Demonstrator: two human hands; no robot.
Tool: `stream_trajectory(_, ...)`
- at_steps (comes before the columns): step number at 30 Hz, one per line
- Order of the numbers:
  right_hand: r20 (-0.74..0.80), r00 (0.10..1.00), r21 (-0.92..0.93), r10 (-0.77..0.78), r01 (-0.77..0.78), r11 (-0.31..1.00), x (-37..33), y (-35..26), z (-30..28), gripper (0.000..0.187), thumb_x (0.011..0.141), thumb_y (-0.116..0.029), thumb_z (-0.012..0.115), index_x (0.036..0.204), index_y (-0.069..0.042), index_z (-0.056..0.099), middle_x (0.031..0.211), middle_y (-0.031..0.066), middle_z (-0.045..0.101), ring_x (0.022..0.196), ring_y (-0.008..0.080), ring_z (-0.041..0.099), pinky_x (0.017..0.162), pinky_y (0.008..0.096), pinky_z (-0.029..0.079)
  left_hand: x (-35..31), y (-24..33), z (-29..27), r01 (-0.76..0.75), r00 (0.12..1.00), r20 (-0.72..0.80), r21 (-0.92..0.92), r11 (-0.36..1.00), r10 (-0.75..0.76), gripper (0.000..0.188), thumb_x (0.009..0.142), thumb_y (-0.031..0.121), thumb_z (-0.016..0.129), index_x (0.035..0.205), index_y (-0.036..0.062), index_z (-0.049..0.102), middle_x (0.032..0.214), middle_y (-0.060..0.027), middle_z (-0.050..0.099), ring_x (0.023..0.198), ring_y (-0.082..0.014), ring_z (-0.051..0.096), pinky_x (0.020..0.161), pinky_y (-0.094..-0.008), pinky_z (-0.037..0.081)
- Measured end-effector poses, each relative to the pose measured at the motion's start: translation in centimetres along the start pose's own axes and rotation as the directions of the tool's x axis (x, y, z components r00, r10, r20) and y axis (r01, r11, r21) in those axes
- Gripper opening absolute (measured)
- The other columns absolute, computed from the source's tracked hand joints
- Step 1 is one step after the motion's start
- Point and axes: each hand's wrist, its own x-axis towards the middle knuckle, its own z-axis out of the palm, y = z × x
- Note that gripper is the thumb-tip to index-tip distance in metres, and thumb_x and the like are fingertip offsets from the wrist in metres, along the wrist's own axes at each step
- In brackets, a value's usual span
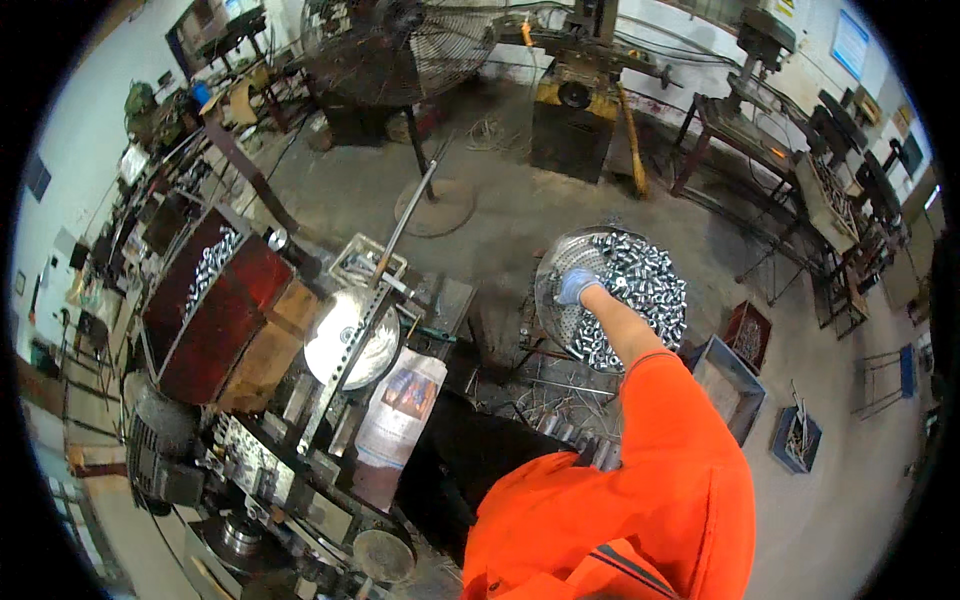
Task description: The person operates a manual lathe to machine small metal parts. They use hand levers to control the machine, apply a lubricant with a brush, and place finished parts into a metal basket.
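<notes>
My right hand [577, 287], in a pale blue-grey glove, reaches out to a round perforated metal basin [563, 260]. It is over the bare left part of the basin, beside a heap of small shiny metal sleeves [645, 295]. The fingers look curled in and closed; whatever they hold, if anything, is hidden. My left hand is out of view. By my dark-clad legs [470, 440] stands a machine with a round shiny metal plate [330, 352] and a long perforated bar [345, 370] across it. A printed paper sheet [405, 400] lies at its right edge.
A red metal bin [225, 325] with more metal parts stands at the left. A large fan [440, 50] is ahead on a round base. Blue-grey crates [725, 385] and a small blue box [797, 440] sit on the floor at right. Drill presses [765, 45] line the far side.
</notes>
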Motion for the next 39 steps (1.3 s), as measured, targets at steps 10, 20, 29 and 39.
stream_trajectory(10,-0.532,0.841,0.446,-0.101,0.380,0.811,-9.5,-8.2,-7.1,0.050,0.077,-0.051,0.058,0.080,-0.002,0.068,0.081,0.0205,0.065,0.076,0.0356,0.062,0.071,0.0432,0.049,2.9,3.2,-4.8,-0.240,0.967,0.004,-0.303,0.922,0.254,0.041,0.089,0.033,0.054,0.085,-0.0065,0.063,0.079,-0.0239,0.061,0.070,-0.0355,0.054,0.068,-0.0445,0.043)
stream_trajectory(20,-0.748,-0.106,-0.049,-0.656,0.993,-0.105,-26.9,-35.3,-11.6,0.047,0.075,-0.047,0.057,0.078,-0.001,0.068,0.106,0.0260,0.051,0.101,0.0369,0.049,0.086,0.0452,0.041,0.7,18.0,-4.6,0.084,0.830,0.444,-0.698,0.711,0.338,0.049,0.092,0.035,0.052,0.103,-0.0118,0.058,0.084,-0.0231,0.063,0.075,-0.0280,0.054,0.074,-0.0422,0.044)
stream_trajectory(29,-0.597,-0.037,0.079,-0.802,0.991,-0.105,-29.6,-35.3,-12.0,0.058,0.065,-0.050,0.061,0.081,0.006,0.063,0.100,0.0270,0.054,0.096,0.0397,0.052,0.088,0.0447,0.040,-1.8,21.0,-3.6,0.035,0.838,0.368,-0.773,0.634,0.402,0.058,0.090,0.038,0.054,0.124,-0.0076,0.045,0.116,-0.0246,0.054,0.100,-0.0294,0.052,0.088,-0.0402,0.041)
stream_trajectory(39,-0.536,0.281,0.183,-0.796,0.959,0.215,-30.2,-29.2,-13.9,0.036,0.059,-0.041,0.068,0.072,-0.007,0.067,0.068,0.0145,0.063,0.066,0.0333,0.062,0.064,0.0444,0.048,-1.8,25.5,-0.3,-0.031,0.599,0.479,-0.787,0.616,0.641,0.051,0.090,0.036,0.054,0.116,-0.0074,0.050,0.108,-0.0219,0.057,0.094,-0.0271,0.054,0.084,-0.0385,0.042)
